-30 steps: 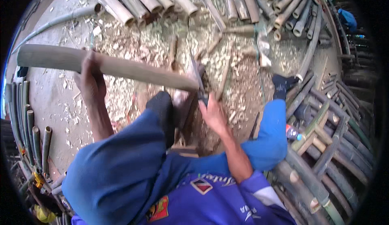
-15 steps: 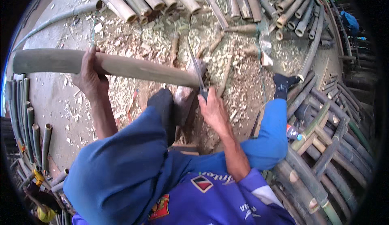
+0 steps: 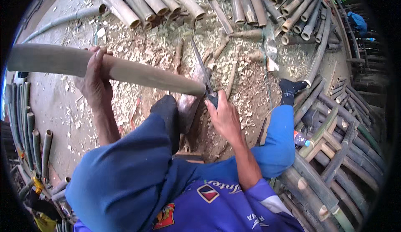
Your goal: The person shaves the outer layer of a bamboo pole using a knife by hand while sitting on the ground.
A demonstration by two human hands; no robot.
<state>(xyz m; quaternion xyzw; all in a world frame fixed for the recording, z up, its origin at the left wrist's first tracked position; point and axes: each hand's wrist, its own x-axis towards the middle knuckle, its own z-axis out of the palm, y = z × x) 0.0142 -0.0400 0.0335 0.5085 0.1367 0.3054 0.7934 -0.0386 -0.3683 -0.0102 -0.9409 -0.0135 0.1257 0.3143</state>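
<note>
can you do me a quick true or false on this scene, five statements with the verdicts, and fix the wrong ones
1. The left hand grips a long bamboo piece. True.
2. The right hand holds a knife by its blade. False: it holds the knife by the dark handle.
3. Pale shavings lie scattered in front of the person. True.
4. A bottle with a blue cap is on the person's left. False: it is on the person's right, beside the right leg.
5. Several bamboo tubes lie at the top of the picture. True.
</note>
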